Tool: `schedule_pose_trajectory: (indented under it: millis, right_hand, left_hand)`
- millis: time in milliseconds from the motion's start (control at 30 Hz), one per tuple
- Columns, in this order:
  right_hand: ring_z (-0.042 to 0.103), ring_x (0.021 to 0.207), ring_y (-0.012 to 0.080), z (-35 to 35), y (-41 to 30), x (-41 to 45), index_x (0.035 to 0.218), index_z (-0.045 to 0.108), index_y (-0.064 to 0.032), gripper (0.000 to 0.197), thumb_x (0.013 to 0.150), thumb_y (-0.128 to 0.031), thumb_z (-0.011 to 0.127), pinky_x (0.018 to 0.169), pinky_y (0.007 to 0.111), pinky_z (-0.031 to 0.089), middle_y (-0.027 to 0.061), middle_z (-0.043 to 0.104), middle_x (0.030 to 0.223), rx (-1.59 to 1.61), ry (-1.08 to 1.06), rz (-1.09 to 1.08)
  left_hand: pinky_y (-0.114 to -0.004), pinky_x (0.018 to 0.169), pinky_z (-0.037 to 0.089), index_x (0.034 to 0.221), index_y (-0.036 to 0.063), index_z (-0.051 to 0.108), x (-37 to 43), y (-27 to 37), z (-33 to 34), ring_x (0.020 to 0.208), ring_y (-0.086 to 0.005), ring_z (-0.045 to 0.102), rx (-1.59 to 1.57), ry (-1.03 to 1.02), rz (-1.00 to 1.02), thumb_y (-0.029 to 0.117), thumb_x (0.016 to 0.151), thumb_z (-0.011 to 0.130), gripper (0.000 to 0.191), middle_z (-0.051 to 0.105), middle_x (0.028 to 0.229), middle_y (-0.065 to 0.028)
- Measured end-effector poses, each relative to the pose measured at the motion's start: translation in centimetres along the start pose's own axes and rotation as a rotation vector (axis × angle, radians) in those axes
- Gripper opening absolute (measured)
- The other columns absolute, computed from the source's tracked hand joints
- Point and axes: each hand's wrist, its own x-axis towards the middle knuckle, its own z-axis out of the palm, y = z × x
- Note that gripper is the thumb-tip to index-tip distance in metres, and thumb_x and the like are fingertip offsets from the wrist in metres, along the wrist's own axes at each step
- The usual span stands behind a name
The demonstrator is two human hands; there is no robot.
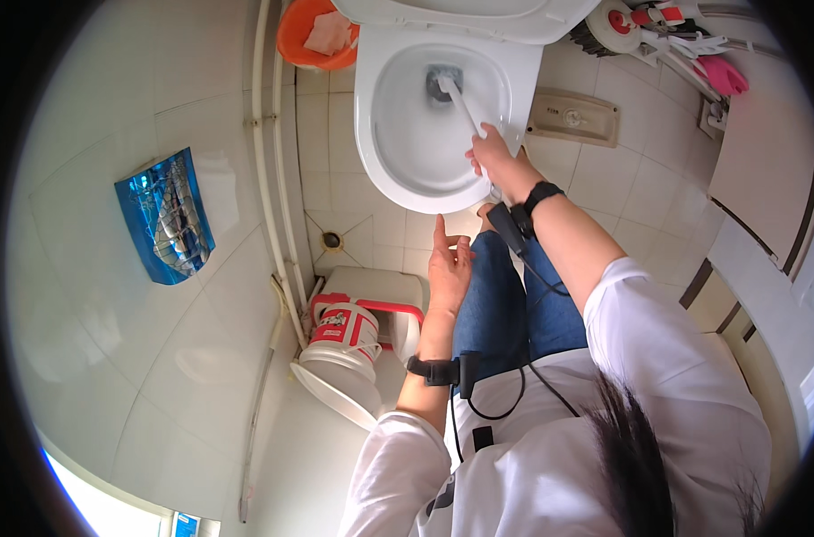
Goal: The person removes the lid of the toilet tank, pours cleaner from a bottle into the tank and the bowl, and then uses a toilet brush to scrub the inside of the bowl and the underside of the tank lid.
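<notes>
My right hand [495,153] grips the white handle of a toilet brush [466,111]. The brush slants down into a white toilet bowl [407,144], and its head rests by the dark drain opening [440,82], where details blur. Just in front of the bowl's rim, my left hand [451,265] holds nothing. Its index finger points out towards the rim while the other fingers bend loosely. Both wrists wear black straps with cabled devices. The raised toilet seat [474,17] stands at the top of the view.
An orange bin [313,33] with paper in it stands left of the toilet. Pipes [259,134] run along the left wall. A floor drain [331,241] and a red-and-white bucket [343,332] lie left of my legs. A beige tray-like fixture [573,117] sits right of the toilet.
</notes>
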Motion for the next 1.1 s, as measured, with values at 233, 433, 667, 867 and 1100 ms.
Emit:
schedule_pose_trajectory:
  millis: [233, 433, 667, 867, 1100]
  right_hand:
    - [0.047, 0.049, 0.0106, -0.8, 1.3, -5.6, 0.14, 0.044, -0.0106, 0.052, 0.089, -0.017, 0.053, 0.043, 0.029, 0.04, 0.0015, 0.053, 0.062, -0.019, -0.029, -0.096]
    - [0.046, 0.056, 0.0117, -2.2, 1.5, -8.8, 0.142, 0.042, -0.018, 0.05, 0.094, -0.011, 0.053, 0.052, 0.027, 0.041, 0.0018, 0.052, 0.067, -0.385, 0.003, -0.432]
    - [0.06, 0.072, 0.0339, -3.2, 2.6, -10.4, 0.14, 0.044, -0.0217, 0.053, 0.09, -0.007, 0.055, 0.071, 0.041, 0.048, 0.0199, 0.061, 0.078, -0.928, -0.013, -0.682]
    - [0.061, 0.089, 0.0347, -4.3, -2.3, -9.0, 0.138, 0.044, -0.0296, 0.05, 0.091, -0.015, 0.053, 0.076, 0.044, 0.049, 0.0145, 0.064, 0.098, -0.913, 0.105, -0.491]
    - [0.06, 0.1, 0.0348, -8.3, 4.5, -10.2, 0.138, 0.044, -0.0302, 0.05, 0.092, -0.014, 0.05, 0.085, 0.042, 0.048, 0.0161, 0.063, 0.113, -0.654, 0.312, -0.527]
  left_hand:
    - [-0.028, 0.066, 0.054, 0.14, -0.0002, 0.033, -0.9, -2.9, -2.4, 0.077, -0.018, 0.065, 0.014, 0.029, -0.001, 0.023, 0.097, 0.052, 0.053, 0.064, 0.096, -0.0138]
    - [-0.028, 0.068, 0.054, 0.132, 0.001, 0.045, -1.1, -2.9, -1.6, 0.079, -0.0168, 0.065, 0.055, -0.011, -0.023, 0.021, 0.096, 0.052, 0.042, 0.065, 0.097, -0.0121]
    - [-0.032, 0.072, 0.051, 0.126, 0.0039, 0.052, -0.8, -2.6, -0.4, 0.075, -0.0196, 0.066, 0.013, 0.009, -0.04, 0.021, 0.096, 0.052, 0.035, 0.067, 0.088, -0.0107]
    - [-0.031, 0.072, 0.051, 0.124, 0.0021, 0.053, -0.7, -2.1, -0.3, 0.075, -0.0185, 0.065, 0.047, -0.011, -0.039, 0.019, 0.096, 0.052, 0.033, 0.066, 0.085, -0.0107]
    - [-0.03, 0.072, 0.051, 0.123, 0.001, 0.054, -0.2, -1.1, -0.6, 0.073, -0.0173, 0.064, 0.076, 0.01, -0.005, 0.018, 0.095, 0.053, 0.032, 0.066, 0.083, -0.0105]
